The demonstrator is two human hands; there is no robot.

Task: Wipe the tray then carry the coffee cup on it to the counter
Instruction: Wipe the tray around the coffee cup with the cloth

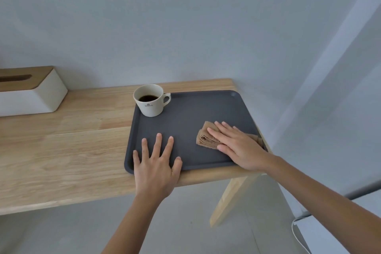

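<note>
**Tray wipe, cloth under right palm**

Left hand (157, 168) flat, fingers spread, on tray (185, 121) near edge. Right hand (237, 146) flat, pressing tan cloth (206, 138). Coffee cup (148, 100) beyond left hand, in the tray's far corner; dark logo print illegible.

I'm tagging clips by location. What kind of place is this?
Probably a home or small café corner: a wooden table against a plain wall, with a tissue box and a coffee cup on a tray.

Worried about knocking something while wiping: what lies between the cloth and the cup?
Nothing: the head view shows only bare tray between cloth and cup.
</note>
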